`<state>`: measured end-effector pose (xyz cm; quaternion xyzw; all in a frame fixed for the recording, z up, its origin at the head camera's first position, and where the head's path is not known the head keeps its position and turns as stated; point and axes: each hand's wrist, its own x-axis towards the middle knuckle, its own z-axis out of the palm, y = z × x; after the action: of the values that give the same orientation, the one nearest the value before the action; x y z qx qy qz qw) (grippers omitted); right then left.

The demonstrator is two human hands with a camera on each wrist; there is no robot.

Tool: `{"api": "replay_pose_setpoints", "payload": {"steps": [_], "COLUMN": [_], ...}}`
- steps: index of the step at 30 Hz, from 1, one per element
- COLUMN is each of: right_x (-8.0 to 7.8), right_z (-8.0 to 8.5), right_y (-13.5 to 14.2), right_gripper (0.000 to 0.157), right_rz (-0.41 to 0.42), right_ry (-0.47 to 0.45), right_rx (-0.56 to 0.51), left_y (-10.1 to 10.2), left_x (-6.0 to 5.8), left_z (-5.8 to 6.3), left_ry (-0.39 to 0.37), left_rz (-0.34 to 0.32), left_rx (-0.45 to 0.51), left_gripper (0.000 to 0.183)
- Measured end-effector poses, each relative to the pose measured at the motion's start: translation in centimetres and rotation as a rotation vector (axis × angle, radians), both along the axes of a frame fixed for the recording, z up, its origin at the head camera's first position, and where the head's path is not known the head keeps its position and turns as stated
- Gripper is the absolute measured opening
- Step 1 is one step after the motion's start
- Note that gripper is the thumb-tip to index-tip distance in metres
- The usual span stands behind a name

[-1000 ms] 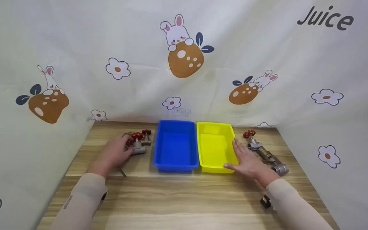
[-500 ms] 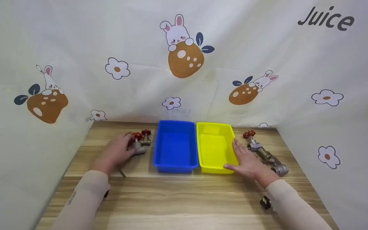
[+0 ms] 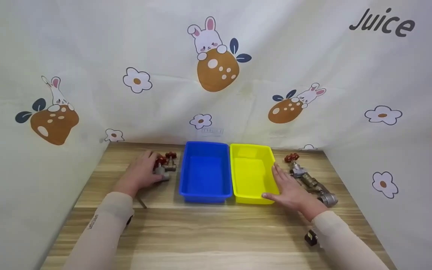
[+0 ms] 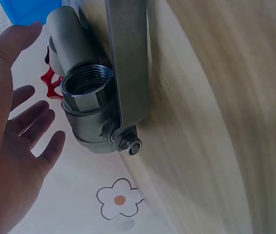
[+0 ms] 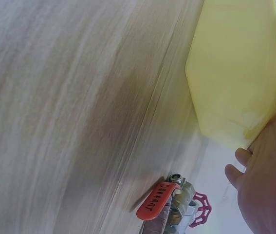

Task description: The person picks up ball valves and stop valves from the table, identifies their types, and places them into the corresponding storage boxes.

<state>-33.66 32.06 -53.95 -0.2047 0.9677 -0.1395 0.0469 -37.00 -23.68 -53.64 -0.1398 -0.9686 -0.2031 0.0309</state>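
My left hand (image 3: 139,171) is over the cluster of valves left of the blue bin. In the left wrist view its fingers and thumb are spread beside a steel ball valve (image 4: 91,117) with a long flat lever (image 4: 128,63). A grey valve (image 4: 69,41) with a red handwheel (image 4: 51,82) lies just beyond it. Another small valve with a red handwheel (image 3: 170,155) stands close to the blue bin (image 3: 205,198). My right hand (image 3: 293,191) rests at the right front of the yellow bin (image 3: 254,199), fingers straight along its side and thumb at the front rim.
Right of the yellow bin lies a row of valves: one with a red handwheel (image 3: 292,157), brass ones (image 3: 311,183) and a silver one (image 3: 328,198). A red lever (image 5: 155,202) shows in the right wrist view. Printed cloth (image 3: 156,112) walls the wooden table (image 3: 216,232).
My left hand has shifted slightly to the right and away from me over the valves. The right hand and both bins have stayed put.
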Motion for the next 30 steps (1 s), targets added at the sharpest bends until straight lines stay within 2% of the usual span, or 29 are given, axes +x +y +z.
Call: {"api": "replay_pose_setpoints", "payload": {"steps": [7, 20, 30], "right_x": [0.0, 0.0, -0.1], "right_z": [0.0, 0.1, -0.1], "right_y": [0.0, 0.0, -0.1], "right_gripper": [0.115, 0.112, 0.111], "right_rz": [-0.008, -0.006, -0.004], "right_ry": [0.0, 0.002, 0.0], "right_rx": [-0.006, 0.002, 0.009], "left_y": [0.3, 0.4, 0.7], "left_x": [-0.9, -2.0, -2.2], "left_z": [-0.1, -0.2, -0.5], "left_ry": [-0.064, -0.147, -0.142], "left_rz": [0.013, 0.015, -0.026], "left_rx": [-0.061, -0.108, -0.137], "left_gripper": [0.103, 0.114, 0.117]}}
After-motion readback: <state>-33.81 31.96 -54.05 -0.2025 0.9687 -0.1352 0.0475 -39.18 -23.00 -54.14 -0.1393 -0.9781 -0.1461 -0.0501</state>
